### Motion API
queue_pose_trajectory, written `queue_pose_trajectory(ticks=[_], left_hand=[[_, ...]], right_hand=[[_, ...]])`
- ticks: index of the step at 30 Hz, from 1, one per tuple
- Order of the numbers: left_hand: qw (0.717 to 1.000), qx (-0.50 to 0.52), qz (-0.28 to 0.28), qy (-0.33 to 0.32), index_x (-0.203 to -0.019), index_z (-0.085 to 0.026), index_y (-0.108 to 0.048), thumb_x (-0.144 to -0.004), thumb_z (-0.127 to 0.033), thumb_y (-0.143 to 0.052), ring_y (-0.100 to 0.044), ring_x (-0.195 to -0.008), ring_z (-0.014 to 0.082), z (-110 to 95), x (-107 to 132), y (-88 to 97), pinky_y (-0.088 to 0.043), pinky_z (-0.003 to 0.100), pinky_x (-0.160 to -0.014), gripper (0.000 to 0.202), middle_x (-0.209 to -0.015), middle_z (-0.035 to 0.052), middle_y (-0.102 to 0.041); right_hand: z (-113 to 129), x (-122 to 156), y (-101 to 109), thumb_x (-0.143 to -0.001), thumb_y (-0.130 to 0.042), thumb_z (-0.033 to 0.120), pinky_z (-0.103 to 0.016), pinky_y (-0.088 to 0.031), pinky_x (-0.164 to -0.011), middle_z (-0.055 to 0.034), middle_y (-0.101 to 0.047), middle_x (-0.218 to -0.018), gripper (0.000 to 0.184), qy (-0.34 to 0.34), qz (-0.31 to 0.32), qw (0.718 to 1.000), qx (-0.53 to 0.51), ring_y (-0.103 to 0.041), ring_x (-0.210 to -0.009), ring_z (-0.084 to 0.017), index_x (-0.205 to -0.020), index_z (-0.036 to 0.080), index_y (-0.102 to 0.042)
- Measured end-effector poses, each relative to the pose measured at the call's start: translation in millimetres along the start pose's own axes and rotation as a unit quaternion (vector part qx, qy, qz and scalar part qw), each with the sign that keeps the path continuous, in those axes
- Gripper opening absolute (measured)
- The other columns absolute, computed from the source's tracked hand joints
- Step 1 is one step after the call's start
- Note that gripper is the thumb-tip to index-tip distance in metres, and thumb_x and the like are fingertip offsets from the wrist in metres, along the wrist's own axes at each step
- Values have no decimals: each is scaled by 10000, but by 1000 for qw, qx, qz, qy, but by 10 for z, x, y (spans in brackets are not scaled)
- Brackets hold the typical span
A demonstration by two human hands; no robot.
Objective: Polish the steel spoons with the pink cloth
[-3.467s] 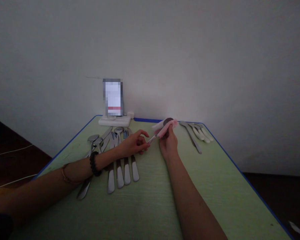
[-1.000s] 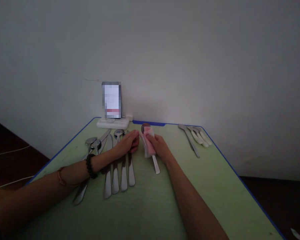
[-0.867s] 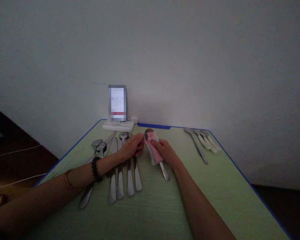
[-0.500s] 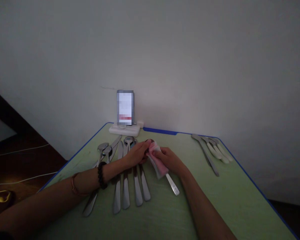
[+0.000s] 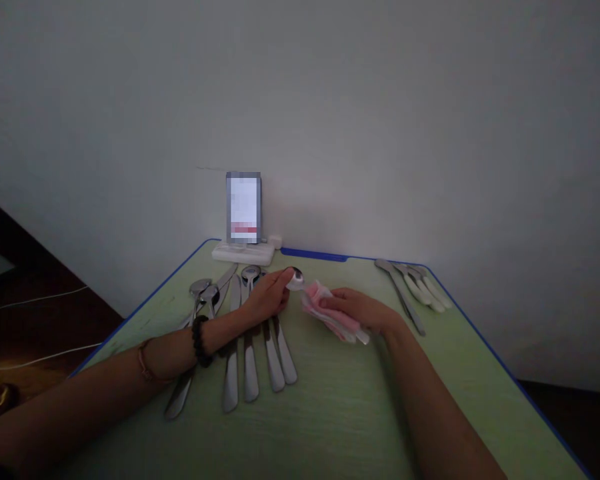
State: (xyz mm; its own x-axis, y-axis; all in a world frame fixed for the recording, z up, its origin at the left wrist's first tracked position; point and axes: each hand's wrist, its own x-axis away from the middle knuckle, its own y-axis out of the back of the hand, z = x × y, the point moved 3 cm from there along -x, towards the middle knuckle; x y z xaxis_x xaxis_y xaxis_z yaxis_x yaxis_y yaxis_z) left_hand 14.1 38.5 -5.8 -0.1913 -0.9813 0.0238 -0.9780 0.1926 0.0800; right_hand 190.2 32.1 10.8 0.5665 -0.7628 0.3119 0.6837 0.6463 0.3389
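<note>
My left hand [image 5: 269, 297] pinches the bowl of a metal spoon [image 5: 296, 279] at the middle of the green table [image 5: 330, 413]. A pink cloth [image 5: 330, 313] is wrapped round that spoon's handle, and my right hand [image 5: 363, 310] is closed on the cloth and the handle. The spoon lies slanted, bowl to the left and handle tip poking out near my right wrist. Under my left forearm lies a row of several knives and spoons [image 5: 250, 347].
Several spoons and a knife [image 5: 415, 290] lie at the table's far right corner. A phone [image 5: 243, 208] stands in a white holder [image 5: 243, 252] against the wall at the back. The table has a blue edge; white cables run across the dark floor on the left.
The spoon has turned from pointing at me to lying slanted across. My right hand has slid the cloth along the handle toward the right. My left hand has kept its pinch on the bowl.
</note>
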Motion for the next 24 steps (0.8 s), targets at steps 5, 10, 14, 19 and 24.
queue_pose_trajectory(ticks=[5,10,14,19,24], left_hand=[[997,7,72,-20,-721,-199,-396,-843,-481,-396,-227,-340,49,57,19,-39,-188,146,-308,308,-466,-109,-260],[978,-138,141,-72,-612,-178,-397,-872,-444,-350,-325,-409,64,4,83,-57,-280,188,-412,375,-464,-68,-378],[964,-172,185,-78,-608,-164,-453,-871,-435,-352,-396,-463,81,-31,114,-65,-327,206,-476,391,-510,-38,-472],[975,-92,201,-22,-574,-141,-535,-868,-591,-177,-415,-420,95,13,98,-52,-316,215,-434,646,-482,6,-515],[974,-53,220,-4,-621,-123,-634,-843,-661,-112,-448,-442,114,59,84,-28,-320,220,-443,781,-501,51,-577]], right_hand=[[40,249,233,-759,-522,538,-221,-353,-538,-16,-614,-724,450,-39,13,997,61,-467,-570,-101,-909,135,-655],[134,439,407,-760,-511,566,-224,-355,-552,-15,-608,-753,463,-41,10,990,138,-476,-609,-111,-944,167,-657],[246,533,453,-748,-506,571,-229,-346,-543,-11,-596,-730,444,-48,-10,977,207,-479,-612,-118,-888,178,-660],[464,567,401,-732,-506,552,-229,-301,-501,15,-526,-621,392,-48,-34,957,286,-447,-552,-107,-759,181,-630],[629,561,339,-746,-521,438,-235,-292,-500,-11,-590,-681,292,-29,-53,936,347,-490,-592,-126,-788,175,-639]])
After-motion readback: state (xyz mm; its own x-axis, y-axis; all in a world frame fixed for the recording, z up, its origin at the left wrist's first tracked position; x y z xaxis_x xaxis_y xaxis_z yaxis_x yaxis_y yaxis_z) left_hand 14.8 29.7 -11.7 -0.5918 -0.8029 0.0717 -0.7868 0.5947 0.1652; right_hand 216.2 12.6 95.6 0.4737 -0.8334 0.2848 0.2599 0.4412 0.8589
